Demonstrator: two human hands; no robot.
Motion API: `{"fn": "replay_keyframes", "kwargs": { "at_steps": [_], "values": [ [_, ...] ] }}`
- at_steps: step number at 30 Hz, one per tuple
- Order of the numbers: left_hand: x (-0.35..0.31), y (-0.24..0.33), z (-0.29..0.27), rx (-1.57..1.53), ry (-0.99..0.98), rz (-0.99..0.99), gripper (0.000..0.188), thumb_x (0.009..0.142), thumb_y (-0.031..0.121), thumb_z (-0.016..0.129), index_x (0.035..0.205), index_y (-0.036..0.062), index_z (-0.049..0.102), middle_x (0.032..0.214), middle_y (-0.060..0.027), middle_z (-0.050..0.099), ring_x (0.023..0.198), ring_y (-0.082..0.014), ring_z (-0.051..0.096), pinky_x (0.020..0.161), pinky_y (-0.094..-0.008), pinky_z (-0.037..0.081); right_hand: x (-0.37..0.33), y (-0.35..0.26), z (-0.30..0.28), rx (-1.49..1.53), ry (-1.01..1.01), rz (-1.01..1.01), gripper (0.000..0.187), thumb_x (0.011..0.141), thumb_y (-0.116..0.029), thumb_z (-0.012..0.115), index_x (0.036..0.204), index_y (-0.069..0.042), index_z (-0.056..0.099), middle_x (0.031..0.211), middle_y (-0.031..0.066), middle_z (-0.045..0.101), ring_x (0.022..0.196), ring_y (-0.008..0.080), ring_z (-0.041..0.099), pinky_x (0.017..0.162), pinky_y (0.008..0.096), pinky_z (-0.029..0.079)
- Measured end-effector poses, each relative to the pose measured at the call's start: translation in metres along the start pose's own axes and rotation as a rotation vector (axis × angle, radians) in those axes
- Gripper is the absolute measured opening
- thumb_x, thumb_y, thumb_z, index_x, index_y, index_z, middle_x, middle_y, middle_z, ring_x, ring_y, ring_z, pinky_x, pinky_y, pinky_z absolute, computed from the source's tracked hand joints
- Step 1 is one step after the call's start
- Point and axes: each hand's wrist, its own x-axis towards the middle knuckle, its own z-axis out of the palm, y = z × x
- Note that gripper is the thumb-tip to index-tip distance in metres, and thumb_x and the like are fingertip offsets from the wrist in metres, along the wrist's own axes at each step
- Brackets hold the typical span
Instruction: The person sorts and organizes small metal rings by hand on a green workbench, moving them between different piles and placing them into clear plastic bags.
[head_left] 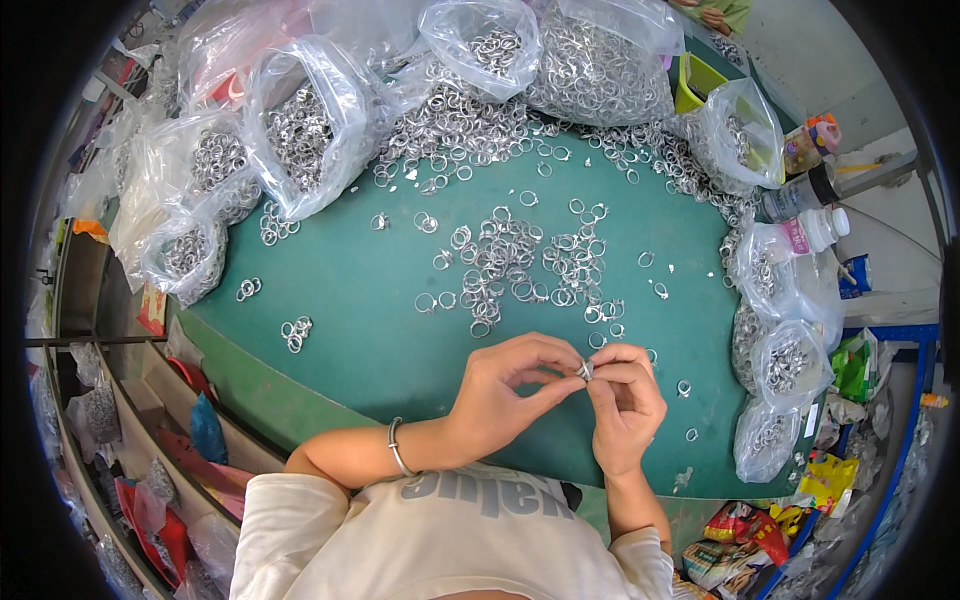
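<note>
Near the front of the green tabletop (370, 350), a small silver ring (585, 370) is pinched between the fingertips of both hands. My left hand (495, 392), with a metal bangle (396, 447) on its wrist, grips the ring from the left side. From the other side my right hand (625, 405) closes its thumb and fingers on it. Fingertips cover much of the ring, so its details are hard to make out. Just beyond my hands lies a loose pile of silver rings (505, 262), with single rings scattered around it.
Clear plastic bags of rings (300, 140) line the far and left edges, with a heap of rings (455, 120) between them. Smaller bags (785, 365) and a white-capped bottle (815, 230) stand along the right. Another person's hand (712, 18) shows at the far right.
</note>
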Motion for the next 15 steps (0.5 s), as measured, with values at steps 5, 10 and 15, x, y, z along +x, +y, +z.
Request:
{"fn": "replay_keyframes", "kwargs": {
  "at_steps": [5, 10, 15],
  "values": [
    [0.007, 0.004, -0.010, 0.299, -0.109, 0.173, 0.015, 0.076, -0.007, 0.069, 0.089, 0.0000, 0.067, 0.096, -0.0084, 0.061, 0.085, -0.0168, 0.062, 0.073, -0.0265, 0.051, -0.001, 0.005, 0.000, 0.046, 0.001, -0.001, 0.006, 0.087, 0.002, 0.062, 0.091, 0.005, 0.059, 0.102, 0.0142, 0.057, 0.087, 0.0189, 0.059, 0.075, 0.0292, 0.050],
    [0.011, 0.010, -0.014, 0.313, -0.183, 0.259, 0.016, 0.074, -0.008, 0.070, 0.087, 0.0012, 0.068, 0.091, -0.0077, 0.060, 0.079, -0.0181, 0.060, 0.067, -0.0292, 0.050, -0.006, 0.000, 0.007, -0.120, -0.025, -0.094, 0.008, 0.090, 0.000, 0.057, 0.096, 0.004, 0.057, 0.104, 0.0175, 0.060, 0.086, 0.0220, 0.061, 0.074, 0.0313, 0.050],
    [0.006, 0.019, -0.017, 0.472, -0.241, 0.255, 0.014, 0.073, -0.008, 0.070, 0.085, 0.0006, 0.066, 0.089, -0.0088, 0.058, 0.076, -0.0187, 0.058, 0.065, -0.0291, 0.048, 0.006, -0.015, -0.005, -0.374, -0.294, -0.161, 0.011, 0.094, -0.007, 0.051, 0.098, 0.003, 0.054, 0.094, 0.0170, 0.061, 0.078, 0.0210, 0.060, 0.070, 0.0304, 0.049]
  ]
}}
